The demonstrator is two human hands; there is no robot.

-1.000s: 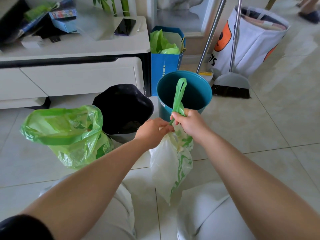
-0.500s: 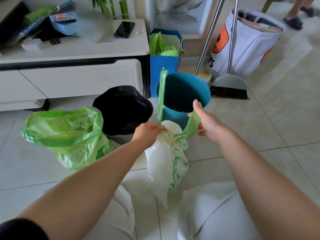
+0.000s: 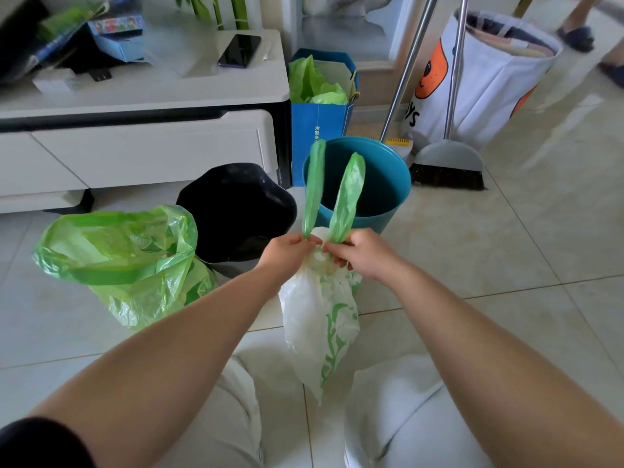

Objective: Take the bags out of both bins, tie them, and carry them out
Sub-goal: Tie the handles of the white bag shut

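A white bag with green print (image 3: 317, 319) hangs in front of my knees. Its two green handles stand upright above my hands. My left hand (image 3: 287, 253) pinches the base of the left handle and my right hand (image 3: 358, 253) pinches the base of the right one, both at the bag's neck. Behind them stands a teal bin (image 3: 388, 184) with no bag in it. A second, green bag (image 3: 128, 261) sits open on the floor at the left. A black bin (image 3: 236, 211) stands between the green bag and the teal bin.
A white cabinet (image 3: 152, 143) runs along the back left, with a phone and boxes on top. A blue paper bag (image 3: 320, 130) stuffed with green plastic stands behind the teal bin. A broom and dustpan (image 3: 449, 163) lean at the back right by a white laundry bag (image 3: 486, 82). Another person's feet show top right.
My hands came together at the bag's neck. The right handle, pulled out to the right half a second ago, now stands upright beside the left one.
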